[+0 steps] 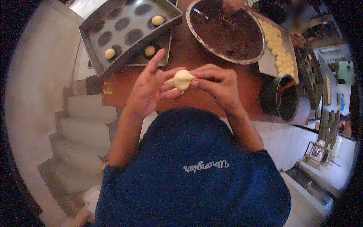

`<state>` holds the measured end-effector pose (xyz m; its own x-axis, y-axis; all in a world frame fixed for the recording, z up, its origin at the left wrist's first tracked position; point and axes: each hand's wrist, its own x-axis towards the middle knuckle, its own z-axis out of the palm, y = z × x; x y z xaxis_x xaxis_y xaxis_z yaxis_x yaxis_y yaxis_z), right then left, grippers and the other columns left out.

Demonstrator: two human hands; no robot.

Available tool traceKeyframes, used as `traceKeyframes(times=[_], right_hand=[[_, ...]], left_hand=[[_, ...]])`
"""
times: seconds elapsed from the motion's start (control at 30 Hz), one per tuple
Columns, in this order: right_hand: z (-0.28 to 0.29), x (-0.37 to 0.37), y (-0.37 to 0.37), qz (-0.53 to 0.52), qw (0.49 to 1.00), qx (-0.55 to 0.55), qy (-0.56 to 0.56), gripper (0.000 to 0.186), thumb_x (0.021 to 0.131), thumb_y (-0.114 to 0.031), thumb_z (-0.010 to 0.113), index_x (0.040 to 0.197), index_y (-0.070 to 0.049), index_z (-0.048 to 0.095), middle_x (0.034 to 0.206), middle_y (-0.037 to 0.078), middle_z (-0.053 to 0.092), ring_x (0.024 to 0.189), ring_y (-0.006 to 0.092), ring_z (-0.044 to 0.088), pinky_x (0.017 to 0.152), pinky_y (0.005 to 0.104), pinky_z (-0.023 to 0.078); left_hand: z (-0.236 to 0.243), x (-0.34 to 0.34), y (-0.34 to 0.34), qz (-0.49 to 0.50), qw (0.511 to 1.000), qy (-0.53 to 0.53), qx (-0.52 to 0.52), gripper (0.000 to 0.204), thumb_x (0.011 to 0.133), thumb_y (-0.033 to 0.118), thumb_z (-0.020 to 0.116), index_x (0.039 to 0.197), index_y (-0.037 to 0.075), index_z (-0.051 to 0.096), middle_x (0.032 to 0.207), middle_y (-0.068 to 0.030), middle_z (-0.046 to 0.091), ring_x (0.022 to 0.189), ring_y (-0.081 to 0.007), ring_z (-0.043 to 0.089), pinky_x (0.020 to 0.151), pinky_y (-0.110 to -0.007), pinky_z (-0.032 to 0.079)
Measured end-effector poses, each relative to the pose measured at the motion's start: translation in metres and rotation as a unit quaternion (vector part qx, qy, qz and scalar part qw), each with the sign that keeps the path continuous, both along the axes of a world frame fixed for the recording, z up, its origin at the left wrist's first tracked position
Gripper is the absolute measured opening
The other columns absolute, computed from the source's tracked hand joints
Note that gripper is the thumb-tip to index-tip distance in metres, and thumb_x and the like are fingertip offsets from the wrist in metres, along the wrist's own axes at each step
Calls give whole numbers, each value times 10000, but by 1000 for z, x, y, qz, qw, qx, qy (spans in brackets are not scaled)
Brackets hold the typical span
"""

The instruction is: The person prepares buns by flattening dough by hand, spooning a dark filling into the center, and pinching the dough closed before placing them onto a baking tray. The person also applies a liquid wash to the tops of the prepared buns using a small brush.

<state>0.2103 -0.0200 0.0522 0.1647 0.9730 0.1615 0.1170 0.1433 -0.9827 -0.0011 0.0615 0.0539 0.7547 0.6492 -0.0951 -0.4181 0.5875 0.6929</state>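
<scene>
A pale dough ball (183, 80) is between my two hands, in front of my chest. My left hand (148, 87) supports it on its outstretched lower fingers, one finger raised away to the far side. The thumb and fingertips of my right hand (217, 81) pinch a drawn-out point on its right side. Beyond my hands stands a wide bowl (261, 56) of dark brown filling. At far left a metal baking pan (89, 49) with dark round spots carries two dough balls, one of them a far dough ball (157, 20).
Under the pan, another tray (165, 56) shows one dough ball. A tray (266, 65) with rows of dough balls lies at right, by a dark pot (288, 99). Another person's hand (233, 4) reaches over the bowl. Steps (89, 130) rise at left of the brown table (124, 89).
</scene>
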Motion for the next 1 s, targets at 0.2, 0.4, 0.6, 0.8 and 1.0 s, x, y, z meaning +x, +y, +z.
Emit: traceKeyframes(times=[0.2,0.4,0.6,0.8,1.0], right_hand=[[-35,0,-2,5,978,67,-196,222,795,0,759,1017,-10,761,962,133,745,897,214,715,783,303,557],[-32,-9,-3,28,969,111,-218,305,813,-52,779,1113,-15,735,1017,133,750,940,230,717,830,314,564],[-33,11,-12,33,996,19,-76,306,839,-13,761,1141,15,723,1087,123,748,1017,202,699,865,303,559],[-18,1,-7,94,990,15,-104,292,835,12,754,1126,18,735,1110,126,743,1042,189,693,893,305,560],[-21,7,-10,14,977,143,-156,340,828,-195,768,1132,-44,746,1045,131,757,912,200,746,811,335,592]], left_hand=[[-52,21,-15,-7,987,157,17,523,877,84,755,1349,-1,546,1187,-113,649,994,-160,672,864,-306,599],[-61,32,-26,103,953,281,39,456,884,73,738,1295,-13,560,1156,-110,659,967,-173,680,819,-290,604],[-4,18,-38,86,991,69,-73,456,894,123,737,1290,-8,553,1165,-113,658,973,-188,681,816,-300,607],[-30,25,-44,148,959,240,33,633,890,151,757,1408,-16,433,1187,-116,655,1027,-187,670,858,-298,579],[-14,38,-71,200,967,119,103,964,756,282,891,1491,-3,335,1313,-118,586,1151,-194,610,922,-311,536]])
